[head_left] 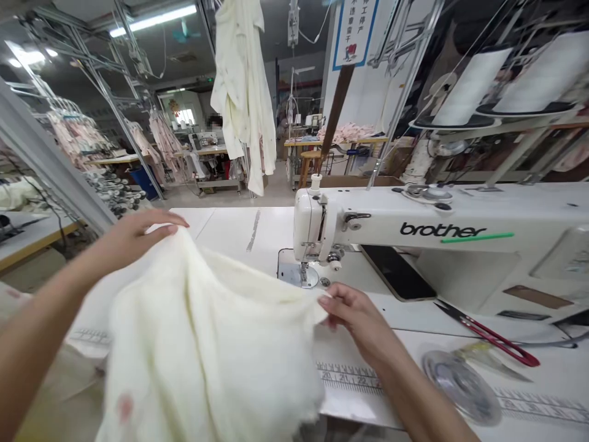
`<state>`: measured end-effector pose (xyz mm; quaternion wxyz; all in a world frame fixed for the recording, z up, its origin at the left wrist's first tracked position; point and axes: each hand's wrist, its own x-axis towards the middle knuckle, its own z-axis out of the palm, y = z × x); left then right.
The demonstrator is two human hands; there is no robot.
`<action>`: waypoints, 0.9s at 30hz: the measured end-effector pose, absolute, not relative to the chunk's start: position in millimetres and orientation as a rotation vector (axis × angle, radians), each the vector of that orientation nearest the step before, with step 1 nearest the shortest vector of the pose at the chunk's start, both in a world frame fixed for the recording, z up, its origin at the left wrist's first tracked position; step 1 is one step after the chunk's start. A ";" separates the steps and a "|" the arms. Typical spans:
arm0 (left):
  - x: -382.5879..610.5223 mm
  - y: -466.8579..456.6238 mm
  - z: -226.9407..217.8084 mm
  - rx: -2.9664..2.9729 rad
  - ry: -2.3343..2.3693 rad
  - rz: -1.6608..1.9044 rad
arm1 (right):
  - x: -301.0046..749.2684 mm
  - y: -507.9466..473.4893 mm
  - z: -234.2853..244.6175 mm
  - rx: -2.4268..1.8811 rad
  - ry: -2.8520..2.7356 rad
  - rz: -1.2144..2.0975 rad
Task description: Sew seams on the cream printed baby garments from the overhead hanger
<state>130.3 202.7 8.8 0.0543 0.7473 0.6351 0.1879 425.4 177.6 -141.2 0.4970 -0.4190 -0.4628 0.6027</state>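
A pale cream garment point(221, 344) hangs stretched between my two hands over the front of the sewing table point(230, 227). My left hand point(142, 236) pinches its upper left edge between thumb and fingers. At the right end of the same edge, my right hand point(347, 310) grips a corner of the cloth. A reddish spot shows low on the garment's left side. Just beyond my right hand stands a white Brother sewing machine point(405, 215), its presser foot point(304, 273) over the metal plate. The cloth is in front of the needle area, not under the foot.
A black phone point(398, 270) lies under the machine arm. Red-handled scissors point(492, 334) and a clear round reel point(460, 387) are at the right. A printed ruler strip point(350, 376) runs along the front. Cream garments point(243, 92) hang behind; thread cones point(473, 86) stand upper right.
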 end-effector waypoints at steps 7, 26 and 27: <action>239.0 225.1 -64.5 2.614 1.380 0.140 | 392.0 202.0 -152.7 -1.139 -1.095 1.335; 264.9 280.3 -136.4 2.027 1.331 0.385 | 427.2 252.8 -176.3 -1.465 -1.282 1.398; 266.4 281.3 -137.2 2.037 1.346 0.375 | 427.1 252.8 -178.1 -1.490 -1.295 1.349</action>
